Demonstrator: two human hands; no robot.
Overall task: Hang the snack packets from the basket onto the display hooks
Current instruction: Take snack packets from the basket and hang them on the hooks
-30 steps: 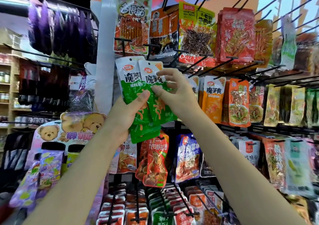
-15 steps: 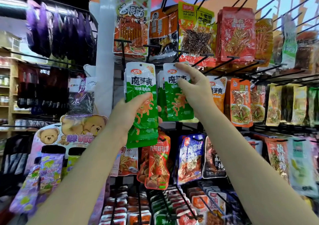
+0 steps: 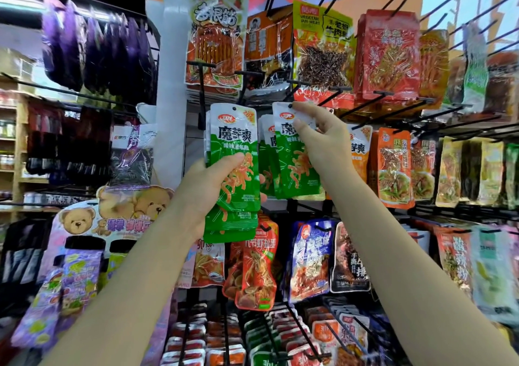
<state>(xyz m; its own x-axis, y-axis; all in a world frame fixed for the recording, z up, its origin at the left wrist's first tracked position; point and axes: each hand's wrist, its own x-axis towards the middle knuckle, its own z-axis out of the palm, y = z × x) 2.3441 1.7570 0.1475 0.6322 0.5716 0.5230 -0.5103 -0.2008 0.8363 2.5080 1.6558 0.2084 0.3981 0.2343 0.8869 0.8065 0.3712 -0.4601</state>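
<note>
Threading a light, floppy packet onto its hook

The right hand [image 3: 320,141] pinches the green-and-white foil snack packet [image 3: 295,163] near its punched hole at 12 o'clock, beside the black wire display hook [image 3: 332,96]; the left hand [image 3: 213,186] grips a slippery stack of matching green packets [image 3: 234,152] at mid-body.

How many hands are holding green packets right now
2. The left hand grips a stack of green packets by the middle; the right hand pinches the top of one green packet at a hook. More packets may be hidden behind.

Both forearms bare — left hand [image 3: 209,186], right hand [image 3: 323,138] ungloved
</note>
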